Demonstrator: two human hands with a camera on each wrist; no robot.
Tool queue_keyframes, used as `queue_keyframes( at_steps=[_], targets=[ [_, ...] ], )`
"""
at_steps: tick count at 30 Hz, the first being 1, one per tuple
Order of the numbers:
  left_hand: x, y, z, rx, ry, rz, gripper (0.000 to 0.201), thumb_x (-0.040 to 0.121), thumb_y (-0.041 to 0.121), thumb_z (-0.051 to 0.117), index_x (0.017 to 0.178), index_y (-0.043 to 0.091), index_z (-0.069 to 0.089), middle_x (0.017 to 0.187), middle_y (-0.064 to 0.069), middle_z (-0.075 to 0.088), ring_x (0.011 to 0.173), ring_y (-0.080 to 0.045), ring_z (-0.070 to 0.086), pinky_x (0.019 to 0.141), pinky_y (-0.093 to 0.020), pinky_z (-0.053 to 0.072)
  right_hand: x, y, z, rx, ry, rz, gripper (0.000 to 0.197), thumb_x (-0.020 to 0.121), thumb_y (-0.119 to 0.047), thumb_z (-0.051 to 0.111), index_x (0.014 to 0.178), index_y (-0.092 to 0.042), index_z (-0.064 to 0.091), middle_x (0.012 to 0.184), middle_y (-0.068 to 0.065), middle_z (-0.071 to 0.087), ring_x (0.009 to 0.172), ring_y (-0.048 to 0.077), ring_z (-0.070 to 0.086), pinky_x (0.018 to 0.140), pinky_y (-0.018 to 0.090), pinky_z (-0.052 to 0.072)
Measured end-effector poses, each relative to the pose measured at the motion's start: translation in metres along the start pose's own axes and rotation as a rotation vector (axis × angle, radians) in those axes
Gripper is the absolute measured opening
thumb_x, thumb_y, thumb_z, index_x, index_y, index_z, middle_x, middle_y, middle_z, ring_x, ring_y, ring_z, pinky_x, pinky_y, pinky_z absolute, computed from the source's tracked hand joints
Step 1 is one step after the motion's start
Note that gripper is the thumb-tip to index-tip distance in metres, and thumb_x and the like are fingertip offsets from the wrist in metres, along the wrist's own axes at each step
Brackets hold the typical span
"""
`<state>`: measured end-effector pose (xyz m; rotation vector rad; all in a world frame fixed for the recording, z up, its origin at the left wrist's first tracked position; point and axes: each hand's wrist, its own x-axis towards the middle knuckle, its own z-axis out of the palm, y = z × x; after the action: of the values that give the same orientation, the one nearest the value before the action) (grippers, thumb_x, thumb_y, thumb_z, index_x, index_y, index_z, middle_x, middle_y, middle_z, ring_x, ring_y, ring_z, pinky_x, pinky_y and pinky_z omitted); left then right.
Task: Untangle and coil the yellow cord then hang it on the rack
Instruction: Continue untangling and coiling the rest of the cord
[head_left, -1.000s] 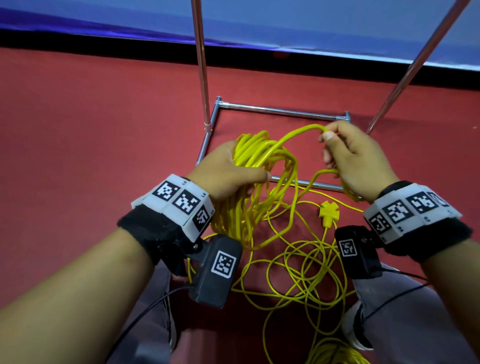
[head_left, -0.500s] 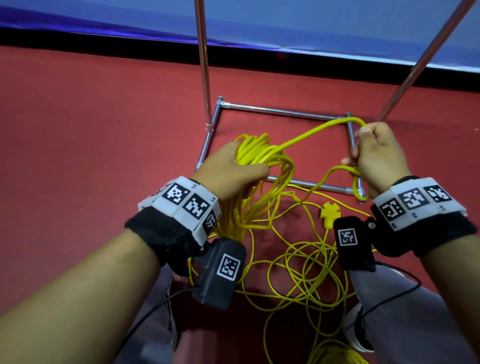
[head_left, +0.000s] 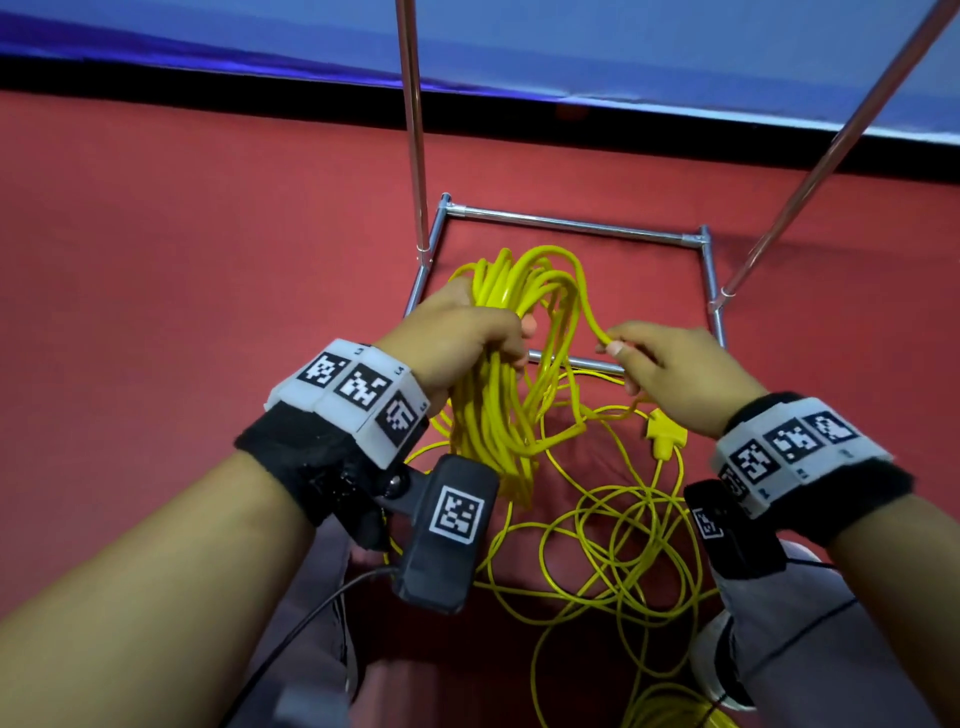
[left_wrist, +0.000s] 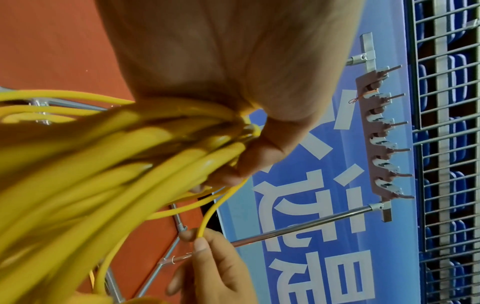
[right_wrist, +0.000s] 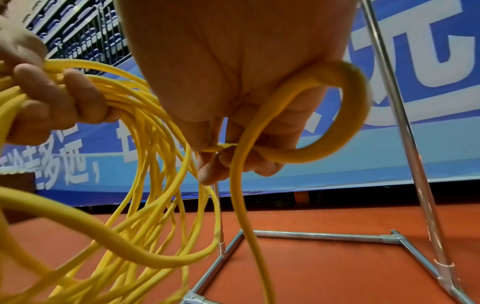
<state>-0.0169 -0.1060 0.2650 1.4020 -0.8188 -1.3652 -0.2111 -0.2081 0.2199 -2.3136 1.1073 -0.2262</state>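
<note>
Yellow cord (head_left: 511, 374) is hanging in a thick bundle of loops from the left hand (head_left: 462, 340), whose fingers are curling tightly round the gathered strands above the red floor (head_left: 182, 260). The right hand (head_left: 675, 374) is sitting just beside it, pinching a single strand between thumb and forefinger, with that strand arching up from the bundle and another length curling back through the palm in the right wrist view. Below the hands, the rest of the cord is lying in loose, overlapping loops on the floor, and its yellow plug (head_left: 664, 434) is lying just under the right hand. The chrome rack (head_left: 571, 226) is standing beyond the hands, its base frame resting on the floor and its two poles rising toward a blue banner (head_left: 623, 47); the left wrist view is showing a brown hook strip (left_wrist: 381, 131) across the top of the poles.
</note>
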Motion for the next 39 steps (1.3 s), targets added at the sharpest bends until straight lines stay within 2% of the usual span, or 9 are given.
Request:
queue_keyframes(
  at_steps=[7, 15, 20, 24, 27, 31, 33, 36, 39],
  targets=[
    [-0.002, -0.002, 0.003, 0.129, -0.032, 0.1, 0.02, 0.085, 0.022, 0.066, 0.078, 0.011, 0.051, 0.053, -0.004, 0.048, 0.046, -0.015, 0.045, 0.042, -0.021, 0.04, -0.002, -0.004, 0.004, -0.069, -0.151, -0.088, 0.025, 0.085, -0.006, 0.059, 0.104, -0.02, 0.053, 0.075, -0.002, 0.058, 0.064, 0.012, 0.052, 0.06, 0.022, 0.035],
    [-0.004, 0.003, 0.002, 0.061, 0.012, 0.141, 0.023, 0.083, 0.028, 0.061, 0.065, 0.019, 0.05, 0.059, -0.005, 0.044, 0.049, -0.017, 0.04, 0.055, -0.032, 0.041, 0.005, 0.027, 0.002, -0.045, 0.22, 0.274, 0.014, 0.081, -0.025, 0.067, 0.079, -0.021, 0.054, 0.089, 0.005, 0.053, 0.085, 0.021, 0.048, 0.073, 0.025, 0.032],
    [-0.003, 0.004, -0.001, 0.055, 0.03, 0.19, 0.022, 0.087, 0.023, 0.061, 0.071, 0.016, 0.048, 0.06, -0.002, 0.043, 0.046, -0.014, 0.043, 0.047, -0.027, 0.041, 0.005, 0.023, 0.006, 0.58, 0.091, 0.649, 0.026, 0.082, -0.024, 0.072, 0.089, -0.016, 0.049, 0.086, 0.014, 0.067, 0.068, 0.025, 0.065, 0.068, 0.041, 0.056],
    [0.001, 0.0, -0.006, 0.096, 0.118, 0.201, 0.024, 0.091, 0.021, 0.061, 0.072, 0.011, 0.049, 0.06, -0.008, 0.042, 0.045, -0.016, 0.043, 0.042, -0.022, 0.039, 0.007, 0.017, 0.004, 0.877, 0.288, 0.576, 0.05, 0.075, 0.016, 0.063, 0.098, -0.02, 0.038, 0.091, 0.016, 0.055, 0.066, 0.023, 0.058, 0.057, 0.032, 0.058],
    [0.004, -0.003, -0.012, 0.102, 0.212, 0.22, 0.023, 0.095, 0.015, 0.057, 0.075, 0.007, 0.049, 0.058, -0.01, 0.041, 0.04, -0.011, 0.044, 0.041, -0.021, 0.038, 0.008, 0.019, 0.002, 0.92, 0.371, 0.586, 0.06, 0.076, 0.021, 0.055, 0.11, -0.02, 0.029, 0.083, 0.01, 0.05, 0.063, 0.024, 0.055, 0.066, 0.037, 0.054],
    [0.008, -0.002, -0.022, 0.058, 0.329, 0.227, 0.02, 0.091, 0.018, 0.061, 0.08, 0.002, 0.055, 0.058, -0.006, 0.044, 0.042, -0.012, 0.046, 0.046, -0.024, 0.04, 0.007, 0.025, 0.0, 1.096, 0.322, 0.664, 0.031, 0.089, 0.012, 0.05, 0.108, -0.01, 0.039, 0.098, 0.017, 0.059, 0.07, 0.013, 0.065, 0.074, 0.037, 0.055],
    [0.009, -0.002, -0.025, 0.049, 0.353, 0.242, 0.031, 0.082, 0.025, 0.064, 0.086, -0.005, 0.059, 0.054, -0.002, 0.046, 0.043, -0.014, 0.046, 0.046, -0.025, 0.041, 0.006, 0.025, -0.001, 0.945, 0.276, 0.57, 0.014, 0.097, -0.002, 0.044, 0.089, -0.013, 0.046, 0.101, 0.016, 0.063, 0.06, 0.006, 0.067, 0.063, 0.025, 0.056],
    [0.009, -0.001, -0.023, 0.065, 0.351, 0.272, 0.028, 0.076, 0.028, 0.062, 0.078, 0.0, 0.058, 0.052, 0.0, 0.047, 0.043, -0.015, 0.045, 0.047, -0.026, 0.041, 0.004, 0.021, -0.007, 0.377, 0.25, 0.329, 0.013, 0.1, -0.016, 0.042, 0.092, -0.018, 0.052, 0.087, 0.003, 0.068, 0.051, 0.004, 0.061, 0.051, 0.017, 0.047],
    [0.008, 0.0, -0.02, 0.022, 0.35, 0.28, 0.018, 0.088, 0.018, 0.063, 0.086, 0.001, 0.056, 0.058, -0.005, 0.044, 0.043, -0.014, 0.045, 0.043, -0.025, 0.041, -0.001, 0.014, -0.016, -0.183, 0.145, 0.145, 0.021, 0.098, -0.016, 0.042, 0.108, -0.013, 0.061, 0.093, 0.013, 0.066, 0.09, 0.028, 0.063, 0.072, 0.028, 0.04]
  ],
)
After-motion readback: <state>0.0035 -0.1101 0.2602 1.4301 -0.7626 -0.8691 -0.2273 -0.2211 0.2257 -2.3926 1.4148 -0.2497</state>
